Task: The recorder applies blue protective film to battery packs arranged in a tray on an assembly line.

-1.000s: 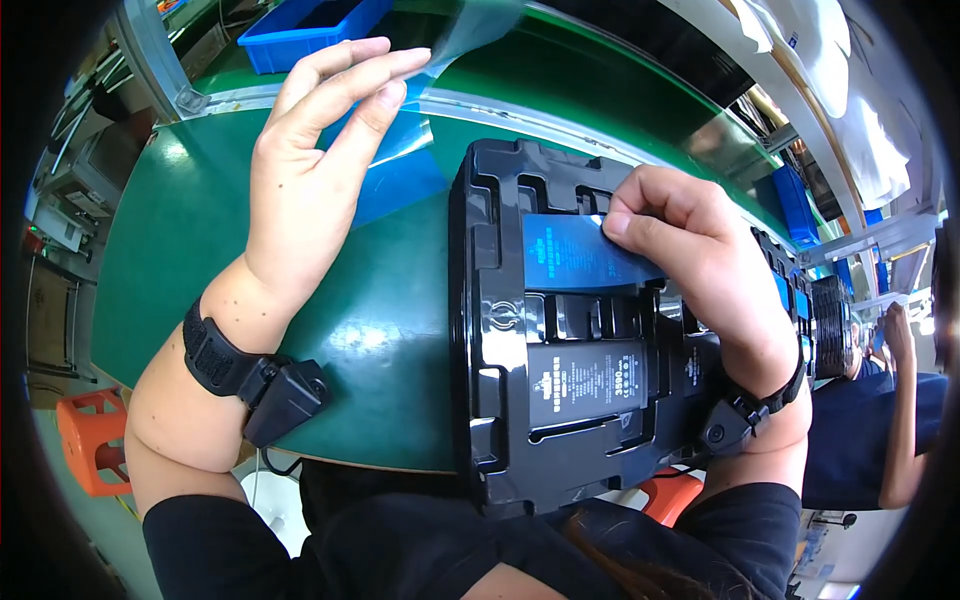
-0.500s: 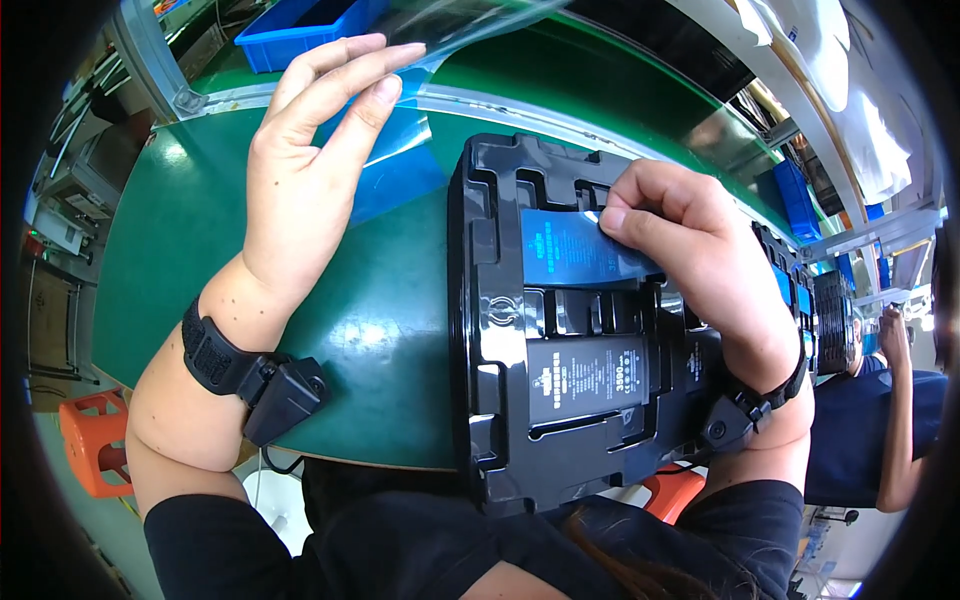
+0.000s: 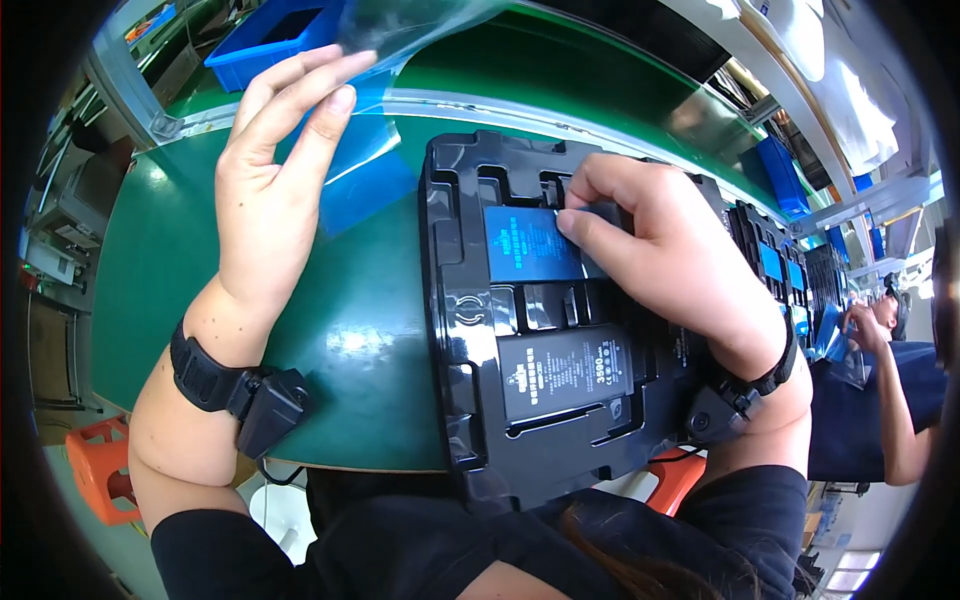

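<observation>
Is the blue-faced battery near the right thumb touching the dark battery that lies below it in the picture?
Apart. The head view shows it: a ridged strip of the black tray lies between the blue-faced battery and the dark battery.

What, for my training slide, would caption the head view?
Right hand pinching blue battery at black tray, left hand touching clear film.

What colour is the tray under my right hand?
The tray is glossy black, showing best in the head view.
</observation>
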`<state>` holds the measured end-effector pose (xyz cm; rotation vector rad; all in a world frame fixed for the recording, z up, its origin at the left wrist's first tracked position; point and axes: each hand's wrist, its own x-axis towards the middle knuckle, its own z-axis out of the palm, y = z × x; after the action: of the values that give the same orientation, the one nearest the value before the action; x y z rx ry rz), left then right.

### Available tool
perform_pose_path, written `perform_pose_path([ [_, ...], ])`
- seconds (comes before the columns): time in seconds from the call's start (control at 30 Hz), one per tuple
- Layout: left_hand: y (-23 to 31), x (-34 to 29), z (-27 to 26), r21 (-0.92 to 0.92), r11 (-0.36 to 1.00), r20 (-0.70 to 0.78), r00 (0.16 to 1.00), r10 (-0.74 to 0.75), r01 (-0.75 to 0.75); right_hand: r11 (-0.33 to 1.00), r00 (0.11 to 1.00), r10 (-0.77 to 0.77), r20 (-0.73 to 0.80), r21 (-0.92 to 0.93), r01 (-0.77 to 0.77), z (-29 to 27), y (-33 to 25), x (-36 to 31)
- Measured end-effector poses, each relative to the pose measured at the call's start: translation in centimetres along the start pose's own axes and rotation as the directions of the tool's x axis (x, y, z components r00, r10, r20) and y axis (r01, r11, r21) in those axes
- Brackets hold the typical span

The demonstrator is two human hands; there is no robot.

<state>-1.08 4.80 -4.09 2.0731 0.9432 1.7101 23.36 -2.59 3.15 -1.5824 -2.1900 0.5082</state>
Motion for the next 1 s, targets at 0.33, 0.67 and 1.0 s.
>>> perform_pose_path([
  [0.33,1.9,0.2,-0.7,-0.027,0.993,0.099,0.989,0.114,-0.112,0.993,0.925,-0.099,-0.368,-0.097,0.067,-0.9,-0.4,-0.4],
  [0.67,4.2,0.0,-0.4,-0.222,0.937,0.254,0.911,0.323,-0.27,0.739,0.664,-0.671,-0.329,-0.226,0.635,-1.3,0.2,1.0],
  [1.0,5.6,-0.6,-0.3,-0.552,0.825,0.271,0.962,0.037,0.124,0.749,0.683,-0.625,-0.379,-0.043,0.661,-0.1,-0.7,0.2],
])
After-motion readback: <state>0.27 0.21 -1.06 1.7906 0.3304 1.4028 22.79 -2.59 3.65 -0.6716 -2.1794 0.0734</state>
